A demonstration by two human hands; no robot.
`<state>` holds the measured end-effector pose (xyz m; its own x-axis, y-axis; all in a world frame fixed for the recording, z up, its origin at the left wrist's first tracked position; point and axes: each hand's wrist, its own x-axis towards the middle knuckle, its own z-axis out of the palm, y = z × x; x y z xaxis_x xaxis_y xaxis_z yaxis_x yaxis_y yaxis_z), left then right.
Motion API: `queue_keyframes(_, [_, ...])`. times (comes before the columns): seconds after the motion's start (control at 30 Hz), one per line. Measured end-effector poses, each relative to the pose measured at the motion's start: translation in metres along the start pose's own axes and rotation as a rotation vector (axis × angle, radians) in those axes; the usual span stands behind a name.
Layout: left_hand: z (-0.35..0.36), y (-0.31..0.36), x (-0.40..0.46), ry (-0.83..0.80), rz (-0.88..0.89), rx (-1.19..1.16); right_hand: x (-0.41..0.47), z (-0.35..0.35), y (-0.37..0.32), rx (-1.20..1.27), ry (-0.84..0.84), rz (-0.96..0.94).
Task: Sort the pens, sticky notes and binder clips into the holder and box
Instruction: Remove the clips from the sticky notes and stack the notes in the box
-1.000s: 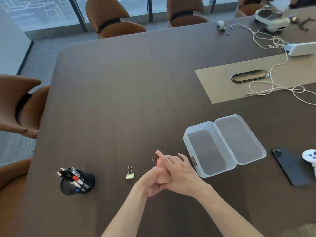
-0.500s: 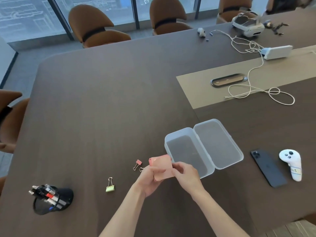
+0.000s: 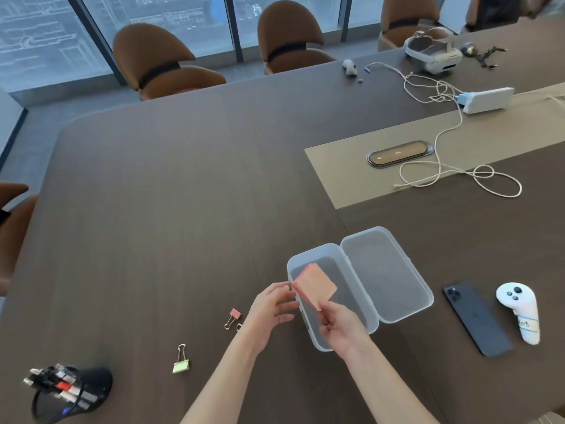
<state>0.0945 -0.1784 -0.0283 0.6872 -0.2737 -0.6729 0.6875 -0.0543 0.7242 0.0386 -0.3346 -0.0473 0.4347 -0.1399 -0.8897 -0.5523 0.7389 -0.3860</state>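
A large dark wooden table (image 3: 183, 209) fills most of the scene, with brown chairs (image 3: 159, 62) set along its far edge before tall windows. A beige inlaid strip (image 3: 351, 185) runs across the right part of the table, and a flat oval device (image 3: 397, 153) is seen on it, with a white cable (image 3: 443, 172) looped beside it. At the far right, a white headset (image 3: 431, 52) and a white power bank (image 3: 487, 99) are placed.

Near the middle right, a clear plastic box (image 3: 315, 335) is laid open, its hinged lid (image 3: 388, 273) folded flat to the right. To the right of the lid, a dark phone (image 3: 477, 319) is laid flat, and a white controller (image 3: 519, 310) is set just beside it.

At the near left corner, a black pen holder (image 3: 91, 390) is seen, with several pens (image 3: 52, 381) stuck in it.

A pink pad of sticky notes (image 3: 315, 286) is held above the near end of the box, tilted. Its near corner is pinched by the right hand (image 3: 339, 328). The left hand (image 3: 269, 307) is held just beside the pad's left edge, fingers loosely curled and grasping nothing; whether they touch the pad cannot be told.

A green binder clip (image 3: 181, 361) is laid on the table left of the forearms, well apart from the box. A pink binder clip (image 3: 233, 316) is laid nearer the left hand.
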Motion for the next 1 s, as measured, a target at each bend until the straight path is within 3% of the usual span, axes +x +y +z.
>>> queue_keyframes(0.2, [0.005, -0.013, 0.008, 0.035, 0.028, 0.029, 0.041, 0.007, -0.003, 0.267, 0.139, 0.121])
queue_keyframes(0.6, [0.013, -0.019, 0.018, -0.025, -0.049, 0.054, 0.079, 0.032, -0.026, 0.357, 0.395, 0.078])
queue_keyframes(0.87, [0.004, -0.022, 0.005, -0.036, -0.071, -0.139, 0.060, 0.031, -0.019, 0.017, 0.517, -0.109])
queue_keyframes(0.93, [-0.006, -0.024, -0.003, -0.027, -0.065, -0.231, 0.051, 0.035, -0.014, -0.106, 0.536, -0.236])
queue_keyframes(1.0, [-0.019, -0.026, -0.011, 0.018, -0.060, -0.328, 0.037, 0.044, -0.006, -0.329, 0.513, -0.487])
